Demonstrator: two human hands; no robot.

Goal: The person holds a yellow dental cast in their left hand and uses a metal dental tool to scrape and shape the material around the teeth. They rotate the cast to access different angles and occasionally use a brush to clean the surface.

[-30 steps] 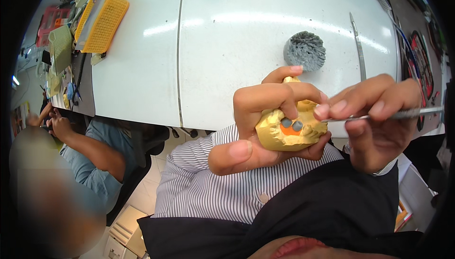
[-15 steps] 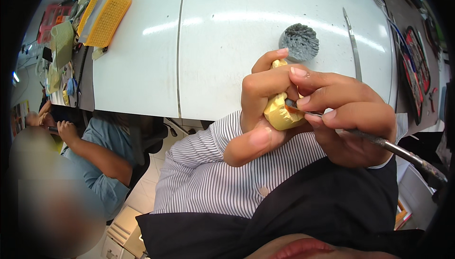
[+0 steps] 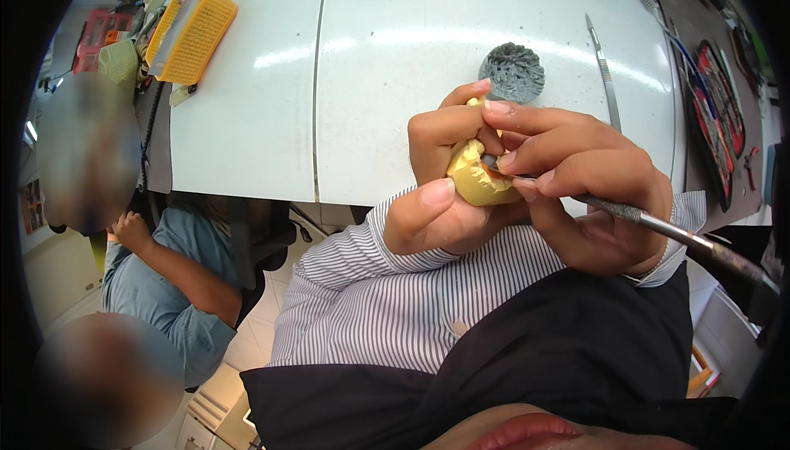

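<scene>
One cast, pale yellow and matte, sits in the grip of the left hand, its fingers curled over the far side and its thumb pressed on the near left edge. The cast has a smooth, rounded outer wall, a rough, ridged upper edge, a small orange patch just beside the right fingertips and, above that, one grey stub between the fingers of both hands; the rest of its top is hidden by the fingers. The right hand pinches one slim metal tool, whose knurled shaft slants out below the fingers toward the lower right; its thin end reaches the cast near the orange patch, though the fingers make the exact contact impossible to tell. Beyond the left fingertips, just beside them, stands one round grey block with a furrowed top. Farther out, past the right fingers, one scalpel lies on the white table. Well apart to the left of the fingers are one yellow basket and one blue sleeve of a co-worker; well to their right lies one red-edged case
</scene>
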